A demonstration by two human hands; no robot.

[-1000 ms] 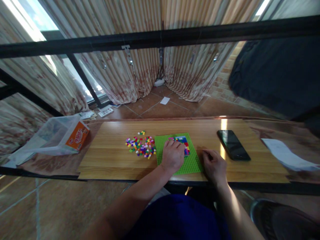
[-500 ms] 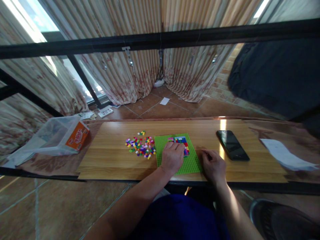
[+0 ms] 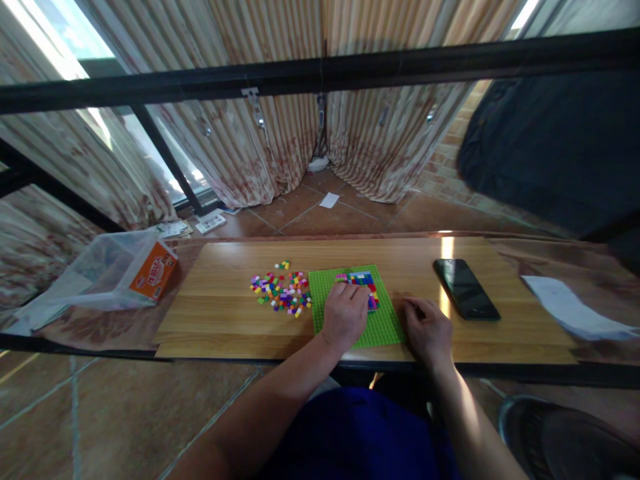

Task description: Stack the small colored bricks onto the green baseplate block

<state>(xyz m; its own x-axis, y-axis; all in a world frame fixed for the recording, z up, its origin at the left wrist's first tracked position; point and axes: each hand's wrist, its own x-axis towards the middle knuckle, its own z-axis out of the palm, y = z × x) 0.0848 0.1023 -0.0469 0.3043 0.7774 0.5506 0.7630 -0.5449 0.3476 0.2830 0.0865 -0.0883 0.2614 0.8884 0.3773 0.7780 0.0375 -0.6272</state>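
A green studded baseplate (image 3: 387,327) lies on the wooden table (image 3: 225,320) in front of me. A patch of coloured bricks (image 3: 361,278) is fixed on its far part. My left hand (image 3: 345,315) rests on the plate with fingers curled down at the near edge of that patch; what its fingertips press or hold is hidden. My right hand (image 3: 427,330) lies on the table just right of the plate, fingers bent loosely, nothing visible in it. A loose pile of small coloured bricks (image 3: 281,291) lies left of the plate.
A black phone (image 3: 466,289) lies right of the plate, and white paper (image 3: 570,308) sits further right. A clear plastic box with an orange label (image 3: 120,270) lies tipped at the far left. A black metal bar (image 3: 320,73) crosses overhead, with curtains behind.
Almost nothing differs. My left hand has shifted very slightly on the plate, and my right hand stays beside it.
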